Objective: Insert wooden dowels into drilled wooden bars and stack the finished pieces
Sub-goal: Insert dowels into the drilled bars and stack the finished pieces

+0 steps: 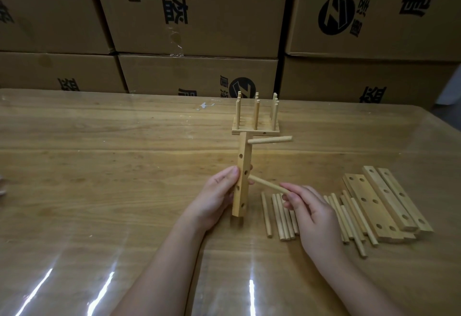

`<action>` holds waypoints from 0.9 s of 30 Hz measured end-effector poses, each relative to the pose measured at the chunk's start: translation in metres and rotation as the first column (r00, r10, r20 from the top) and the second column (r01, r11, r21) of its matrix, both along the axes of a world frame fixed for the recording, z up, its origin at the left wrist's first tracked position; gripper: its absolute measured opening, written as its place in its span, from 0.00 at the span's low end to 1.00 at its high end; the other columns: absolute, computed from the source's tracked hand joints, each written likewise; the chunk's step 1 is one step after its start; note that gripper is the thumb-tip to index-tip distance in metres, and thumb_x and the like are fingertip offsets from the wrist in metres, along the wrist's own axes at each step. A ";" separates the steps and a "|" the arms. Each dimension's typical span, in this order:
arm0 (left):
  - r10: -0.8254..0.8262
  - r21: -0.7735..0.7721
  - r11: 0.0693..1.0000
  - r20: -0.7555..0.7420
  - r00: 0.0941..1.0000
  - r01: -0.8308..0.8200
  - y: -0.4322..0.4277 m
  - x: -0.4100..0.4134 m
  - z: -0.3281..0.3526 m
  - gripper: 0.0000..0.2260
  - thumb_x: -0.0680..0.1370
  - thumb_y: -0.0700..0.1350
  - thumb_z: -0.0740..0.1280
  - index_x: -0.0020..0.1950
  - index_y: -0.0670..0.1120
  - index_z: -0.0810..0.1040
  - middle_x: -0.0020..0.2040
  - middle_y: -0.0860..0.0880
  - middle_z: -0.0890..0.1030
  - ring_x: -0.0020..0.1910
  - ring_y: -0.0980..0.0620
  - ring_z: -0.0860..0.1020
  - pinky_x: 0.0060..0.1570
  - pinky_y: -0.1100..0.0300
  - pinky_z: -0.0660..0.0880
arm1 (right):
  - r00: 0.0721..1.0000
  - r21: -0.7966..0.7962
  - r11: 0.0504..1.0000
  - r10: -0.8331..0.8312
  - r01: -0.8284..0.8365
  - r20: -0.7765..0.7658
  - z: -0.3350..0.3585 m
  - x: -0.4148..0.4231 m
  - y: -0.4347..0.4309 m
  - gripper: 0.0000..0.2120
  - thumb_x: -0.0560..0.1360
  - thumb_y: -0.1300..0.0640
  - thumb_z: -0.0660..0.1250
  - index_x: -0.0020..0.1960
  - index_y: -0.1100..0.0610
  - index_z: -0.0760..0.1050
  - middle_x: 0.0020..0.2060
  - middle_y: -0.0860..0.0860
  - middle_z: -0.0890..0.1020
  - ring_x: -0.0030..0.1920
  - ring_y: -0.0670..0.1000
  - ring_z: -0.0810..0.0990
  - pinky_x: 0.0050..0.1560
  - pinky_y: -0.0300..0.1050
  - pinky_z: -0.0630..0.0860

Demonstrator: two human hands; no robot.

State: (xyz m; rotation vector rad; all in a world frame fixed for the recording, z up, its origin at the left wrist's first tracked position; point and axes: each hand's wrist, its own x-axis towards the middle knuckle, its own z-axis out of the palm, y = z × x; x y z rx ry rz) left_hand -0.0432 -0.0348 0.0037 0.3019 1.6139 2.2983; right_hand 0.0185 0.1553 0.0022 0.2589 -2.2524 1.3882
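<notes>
My left hand [216, 197] grips a drilled wooden bar [242, 166] and holds it upright on end at the table's middle. One dowel [270, 140] sticks out to the right from the bar's top. My right hand [309, 213] pinches a second dowel [268, 186] whose far end sits at a hole in the bar's middle. Behind the bar stand finished bars [255, 129] with upright dowels. Loose dowels [282, 215] lie under my right hand, and more dowels [354, 218] lie beside undrilled-looking stacked bars [385, 203] with holes at the right.
The wooden table [124, 153] has a glossy clear cover with light streaks near the front. Stacked cardboard boxes [199, 16] form a wall right behind the table's far edge. A white scrap [205, 106] lies near the back.
</notes>
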 end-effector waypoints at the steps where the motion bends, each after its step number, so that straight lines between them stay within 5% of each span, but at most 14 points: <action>1: -0.022 0.012 1.000 -0.006 1.000 0.022 -0.001 0.000 0.000 0.11 0.75 0.52 0.65 0.51 0.50 0.84 0.39 0.51 0.83 0.33 0.59 0.77 0.32 0.66 0.74 | 1.000 0.007 1.000 -0.002 0.002 -0.008 -0.001 0.000 0.001 0.15 0.77 0.66 0.61 0.54 0.48 0.76 0.42 0.44 0.79 0.43 0.43 0.79 0.44 0.31 0.73; 9: -0.056 -0.008 0.998 -0.036 0.998 0.055 0.000 0.003 0.004 0.13 0.71 0.55 0.69 0.50 0.51 0.85 0.39 0.51 0.83 0.35 0.59 0.78 0.31 0.66 0.73 | 1.000 0.041 0.999 -0.003 0.004 -0.023 -0.001 -0.002 0.003 0.12 0.76 0.64 0.62 0.55 0.52 0.78 0.41 0.44 0.78 0.42 0.43 0.77 0.41 0.30 0.72; 15: -0.082 -0.047 0.996 -0.042 0.996 0.080 0.000 0.004 0.005 0.12 0.72 0.53 0.69 0.50 0.50 0.84 0.41 0.50 0.84 0.40 0.58 0.81 0.37 0.66 0.76 | 0.997 0.128 0.991 -0.019 0.028 -0.076 0.005 -0.001 0.004 0.14 0.75 0.53 0.59 0.56 0.54 0.79 0.38 0.44 0.73 0.35 0.46 0.73 0.31 0.31 0.66; 22: -0.092 -0.090 0.992 -0.049 0.995 0.087 0.001 0.004 0.005 0.09 0.73 0.51 0.69 0.49 0.50 0.84 0.43 0.49 0.83 0.43 0.54 0.80 0.43 0.63 0.77 | 0.962 0.315 0.930 -0.108 0.187 -0.252 0.011 0.002 0.006 0.11 0.74 0.59 0.63 0.53 0.59 0.80 0.37 0.51 0.73 0.36 0.50 0.72 0.33 0.43 0.70; 27: -0.103 -0.126 0.988 -0.080 0.991 0.092 0.003 0.004 0.004 0.09 0.70 0.53 0.71 0.47 0.52 0.84 0.43 0.50 0.83 0.45 0.51 0.77 0.48 0.57 0.73 | 0.948 0.367 0.902 -0.121 0.229 -0.293 0.010 0.002 0.007 0.10 0.73 0.61 0.65 0.52 0.58 0.81 0.36 0.50 0.72 0.37 0.49 0.71 0.37 0.39 0.66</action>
